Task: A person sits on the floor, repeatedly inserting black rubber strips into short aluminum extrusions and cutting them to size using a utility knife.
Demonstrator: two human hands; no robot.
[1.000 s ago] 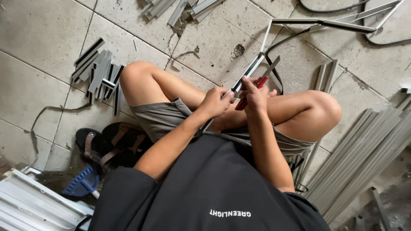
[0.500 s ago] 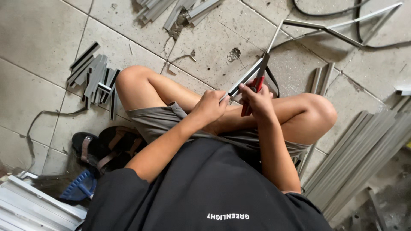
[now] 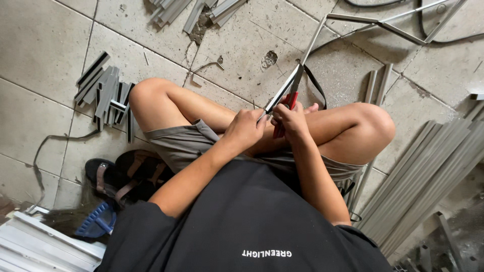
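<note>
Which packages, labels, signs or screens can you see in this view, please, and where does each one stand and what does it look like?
Shirt print: the only lettering in view, a short white line on the black shirt, near the bottom edge, upside down to the camera.
No packages, signs or screens show on the tiled floor.

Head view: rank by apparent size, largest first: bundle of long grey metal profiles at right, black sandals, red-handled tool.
1. Bundle of long grey metal profiles
2. Black sandals
3. Red-handled tool, mostly hidden in the right hand, so its full size is unsure.
</note>
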